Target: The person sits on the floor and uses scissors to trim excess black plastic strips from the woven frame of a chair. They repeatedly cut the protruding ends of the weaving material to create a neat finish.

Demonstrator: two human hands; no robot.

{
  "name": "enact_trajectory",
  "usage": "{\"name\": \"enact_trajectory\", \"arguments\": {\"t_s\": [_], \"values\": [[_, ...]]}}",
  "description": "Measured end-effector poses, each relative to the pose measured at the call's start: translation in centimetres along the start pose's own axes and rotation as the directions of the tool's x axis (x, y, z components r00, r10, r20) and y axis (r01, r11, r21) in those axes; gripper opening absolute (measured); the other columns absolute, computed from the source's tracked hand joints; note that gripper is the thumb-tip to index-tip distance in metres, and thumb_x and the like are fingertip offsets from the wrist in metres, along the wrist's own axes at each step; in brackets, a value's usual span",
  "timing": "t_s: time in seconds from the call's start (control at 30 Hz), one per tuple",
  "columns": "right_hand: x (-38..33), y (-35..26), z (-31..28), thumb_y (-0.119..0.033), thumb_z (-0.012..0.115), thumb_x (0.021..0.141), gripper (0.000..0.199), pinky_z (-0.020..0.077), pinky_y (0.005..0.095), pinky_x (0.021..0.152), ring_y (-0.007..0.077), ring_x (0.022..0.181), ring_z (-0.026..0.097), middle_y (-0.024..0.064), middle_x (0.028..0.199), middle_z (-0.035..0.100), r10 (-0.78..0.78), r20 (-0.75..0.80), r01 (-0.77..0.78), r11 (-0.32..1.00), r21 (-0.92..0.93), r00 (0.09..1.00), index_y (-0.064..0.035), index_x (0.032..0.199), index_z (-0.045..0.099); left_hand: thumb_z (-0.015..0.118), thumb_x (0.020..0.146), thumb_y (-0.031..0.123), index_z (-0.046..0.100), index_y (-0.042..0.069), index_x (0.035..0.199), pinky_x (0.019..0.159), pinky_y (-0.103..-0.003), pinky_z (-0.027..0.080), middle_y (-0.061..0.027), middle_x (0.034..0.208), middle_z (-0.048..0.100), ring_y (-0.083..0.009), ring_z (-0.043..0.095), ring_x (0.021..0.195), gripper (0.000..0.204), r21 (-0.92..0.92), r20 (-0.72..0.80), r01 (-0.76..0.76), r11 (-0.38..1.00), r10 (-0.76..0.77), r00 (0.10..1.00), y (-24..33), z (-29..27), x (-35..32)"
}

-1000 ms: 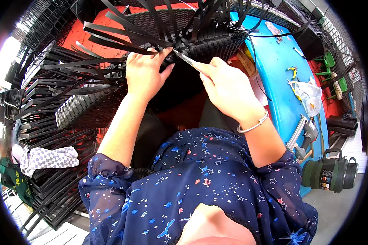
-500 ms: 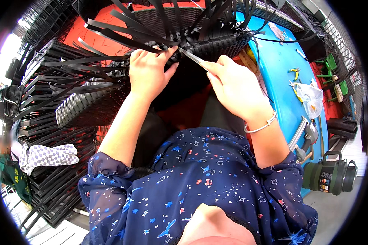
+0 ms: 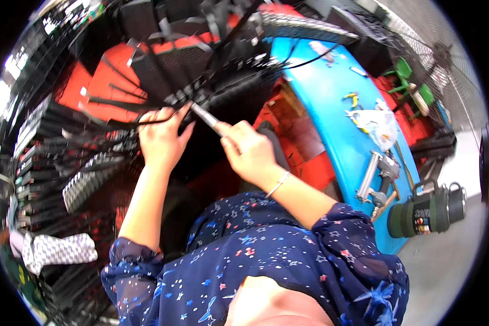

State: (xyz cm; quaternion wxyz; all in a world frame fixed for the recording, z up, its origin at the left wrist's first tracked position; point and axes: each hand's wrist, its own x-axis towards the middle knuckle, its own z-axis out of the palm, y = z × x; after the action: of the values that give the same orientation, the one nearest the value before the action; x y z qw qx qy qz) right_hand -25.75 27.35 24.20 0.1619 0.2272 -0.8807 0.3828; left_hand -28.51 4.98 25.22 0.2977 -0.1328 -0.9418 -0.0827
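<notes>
A woven black rattan piece (image 3: 239, 87), blurred, lies in front of me with many loose flat strips fanning out of its edge. At that edge, my left hand (image 3: 162, 138) has its fingers closed on a black flat strip (image 3: 122, 125), thumb apart from the index finger. My right hand (image 3: 251, 152) grips a slim grey metal blade-like tool (image 3: 205, 116). The tool's tip reaches the weave beside my left index fingertip. Motion blur hides exactly where the tip meets the strips.
To the right runs a blue table (image 3: 320, 103) bearing yellow-handled pliers (image 3: 352, 100), a clear plastic bag (image 3: 382, 129) and a grey air tool (image 3: 386, 168). A dark green flask (image 3: 426, 212) stands near its closer end. Black frames and a checked cloth (image 3: 60, 251) are at left.
The view has turned, and both hands and the woven piece now appear farther left and lower. The right hand keeps the metal tool at the weave beside the left fingers.
</notes>
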Motion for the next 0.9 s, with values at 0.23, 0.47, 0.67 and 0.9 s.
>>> {"name": "enact_trajectory", "arguments": {"t_s": [0.23,0.47,0.67,0.9], "values": [[-1.6,4.9,6.2,-0.011,0.067,0.096,0.043,0.0530,0.0392,0.061,0.0290,0.069,0.064,0.0096,0.089,0.061,-0.099,-0.183,0.135,0.972,0.193,0.978,-0.0185,0.138,0.064,0.084,0.077,0.028,0.075,0.020,0.121,0.091,-0.042,0.046,-0.0018,0.094,0.067,-0.0238,0.065,0.091,0.045,-0.033,-0.093,-0.092,0.995,0.089,0.992,0.2,0.2,-0.4],[-1.4,3.6,6.4,-0.009,0.066,0.097,0.041,0.0503,0.0364,0.060,0.0266,0.065,0.062,0.0093,0.091,0.063,-0.034,-0.146,0.074,0.958,0.276,0.989,-0.0143,0.137,0.065,0.083,0.080,0.029,0.074,0.021,0.124,0.100,-0.043,0.045,-0.0026,0.111,0.074,-0.0252,0.068,0.107,0.046,0.005,-0.027,-0.017,1.000,0.017,0.999,0.4,-0.2,-0.5],[3.8,0.3,2.6,0.001,0.064,0.097,0.035,0.0502,0.0334,0.066,0.0234,0.074,0.060,0.0136,0.099,0.067,-0.141,-0.492,0.325,0.893,0.311,0.859,0.0029,0.132,0.065,0.084,0.078,0.030,0.077,0.020,0.115,0.093,-0.042,0.044,-0.0029,0.104,0.072,-0.0255,0.065,0.097,0.039,-0.017,-0.105,-0.052,0.999,0.050,0.993,0.9,0.0,-1.2],[5.0,-3.3,-2.8,0.005,0.065,0.095,0.041,0.0472,0.0270,0.068,0.0148,0.074,0.056,0.0101,0.097,0.063,-0.051,-0.592,0.371,0.821,0.434,0.805,0.0065,0.136,0.059,0.084,0.078,0.032,0.074,0.018,0.119,0.095,-0.043,0.045,-0.0020,0.114,0.067,-0.0253,0.063,0.104,0.045,-0.033,-0.129,-0.086,0.996,0.081,0.988,0.5,0.3,-2.4]]}}
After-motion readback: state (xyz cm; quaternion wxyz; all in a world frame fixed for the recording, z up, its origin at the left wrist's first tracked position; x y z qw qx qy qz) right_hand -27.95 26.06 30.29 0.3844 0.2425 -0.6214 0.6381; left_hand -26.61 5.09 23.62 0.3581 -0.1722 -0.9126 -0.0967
